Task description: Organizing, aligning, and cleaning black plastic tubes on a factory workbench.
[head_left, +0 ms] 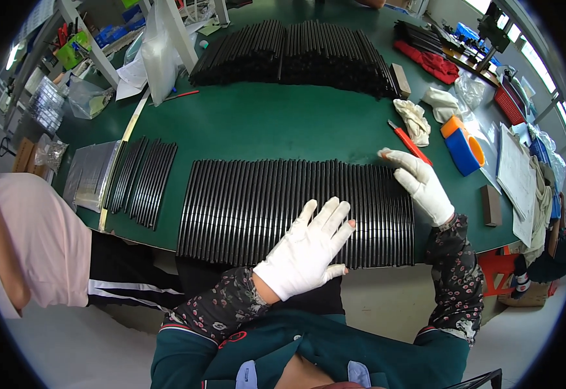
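Note:
A wide row of glossy black rods [231, 207] lies side by side on the green table [244, 123], close to its front edge. My left hand [309, 249], in a white glove with some fingertips bare, rests flat over the middle of the row, fingers spread. At the row's right end is my right hand [422, 185], gloved the same way. Its fingers stretch out toward the rods' far ends, and nothing shows in its grasp. Whether it presses on the end rods I cannot tell.
Two large piles of black rods [244, 55] lie at the far side, beside a small block [400, 81]. A red-handled cutter [409, 141], crumpled gloves [412, 120] and a blue-and-orange tape roll [462, 148] sit at right. Smaller rod groups [153, 185] and a person in pink [36, 240] are at left.

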Demonstrator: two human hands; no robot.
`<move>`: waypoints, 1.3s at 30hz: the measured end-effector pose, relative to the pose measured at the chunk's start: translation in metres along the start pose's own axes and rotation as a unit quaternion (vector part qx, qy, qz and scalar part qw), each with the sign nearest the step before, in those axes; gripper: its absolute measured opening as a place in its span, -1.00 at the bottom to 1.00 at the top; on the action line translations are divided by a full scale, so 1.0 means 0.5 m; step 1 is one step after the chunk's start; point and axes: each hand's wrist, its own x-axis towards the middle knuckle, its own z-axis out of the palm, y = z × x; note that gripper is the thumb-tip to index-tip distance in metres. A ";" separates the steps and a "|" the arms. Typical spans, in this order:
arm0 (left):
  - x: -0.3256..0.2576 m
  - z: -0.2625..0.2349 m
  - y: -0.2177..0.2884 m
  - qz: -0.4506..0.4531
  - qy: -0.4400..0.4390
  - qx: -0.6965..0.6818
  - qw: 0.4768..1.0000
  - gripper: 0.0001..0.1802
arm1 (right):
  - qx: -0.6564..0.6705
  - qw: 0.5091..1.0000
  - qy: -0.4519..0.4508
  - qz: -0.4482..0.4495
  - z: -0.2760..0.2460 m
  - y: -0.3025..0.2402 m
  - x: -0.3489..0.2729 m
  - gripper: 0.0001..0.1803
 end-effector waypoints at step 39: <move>0.003 0.002 -0.002 -0.003 0.031 -0.047 0.998 -0.21 | -0.343 0.922 -0.110 -0.143 0.112 -0.035 0.103 -0.33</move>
